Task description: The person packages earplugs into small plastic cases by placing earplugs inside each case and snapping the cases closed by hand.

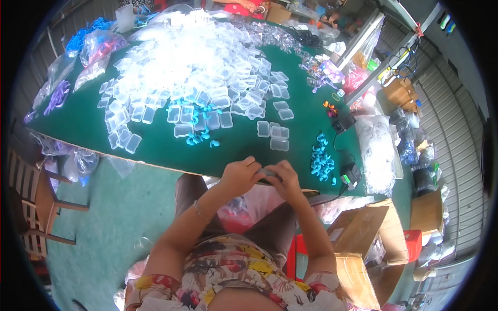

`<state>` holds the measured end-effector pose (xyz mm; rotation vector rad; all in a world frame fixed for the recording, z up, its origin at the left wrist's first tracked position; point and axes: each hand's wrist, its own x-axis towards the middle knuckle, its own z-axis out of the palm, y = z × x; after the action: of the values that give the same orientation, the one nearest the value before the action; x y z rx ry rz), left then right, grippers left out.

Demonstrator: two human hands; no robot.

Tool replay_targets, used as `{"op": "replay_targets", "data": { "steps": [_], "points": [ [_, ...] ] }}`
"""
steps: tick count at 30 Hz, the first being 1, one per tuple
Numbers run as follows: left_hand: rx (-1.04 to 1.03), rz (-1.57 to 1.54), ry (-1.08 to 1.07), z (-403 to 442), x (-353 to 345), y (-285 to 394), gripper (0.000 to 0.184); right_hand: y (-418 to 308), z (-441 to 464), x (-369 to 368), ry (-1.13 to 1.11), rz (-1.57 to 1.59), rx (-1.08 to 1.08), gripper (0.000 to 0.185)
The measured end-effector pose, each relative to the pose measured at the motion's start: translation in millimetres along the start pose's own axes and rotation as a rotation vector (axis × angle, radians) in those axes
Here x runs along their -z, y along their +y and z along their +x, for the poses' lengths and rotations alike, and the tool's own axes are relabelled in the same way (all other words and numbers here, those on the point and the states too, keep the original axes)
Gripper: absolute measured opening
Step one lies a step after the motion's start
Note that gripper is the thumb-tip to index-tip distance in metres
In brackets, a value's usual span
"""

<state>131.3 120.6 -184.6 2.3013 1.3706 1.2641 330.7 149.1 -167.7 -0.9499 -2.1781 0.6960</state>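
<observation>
Two bare hands meet just beyond the lap, at the near edge of the green table (233, 151), with a small translucent piece (267, 172) between them. The left hand (284, 179) has its fingers bent and nearly closed on one side of the piece; the right hand (241, 177) pinches the other side, fingers curled. Between them they cover most of it, so its shape is hard to tell. An open cardboard box (358, 233) stands beside the left arm, below the table edge.

On the tabletop, beyond the left hand and to its side, lies a pile of turquoise pieces (322, 159), with a black device (351, 177) and its cable just to the right. Straight past the hands are a few clear cases (279, 144), flat on the green. Left of these, more turquoise pieces (199, 124) lie on and beside clear cases at the front of a large heap (228, 78), which takes up much of the table; glare washes out its middle. Small orange pieces (330, 108) sit near the right edge. At the far side, a co-worker's hand (249, 6) shows against red clothing, behind the heap
</observation>
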Motion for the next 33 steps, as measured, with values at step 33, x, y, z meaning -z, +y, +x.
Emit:
{"op": "replay_targets", "data": {
  "steps": [33],
  "points": [
    [0.531,-0.258,0.205,1.0,35.4,-23.0,0.011,52.7,18.6,74.8,0.427,-0.717,-0.237,0.015]
  ]
}}
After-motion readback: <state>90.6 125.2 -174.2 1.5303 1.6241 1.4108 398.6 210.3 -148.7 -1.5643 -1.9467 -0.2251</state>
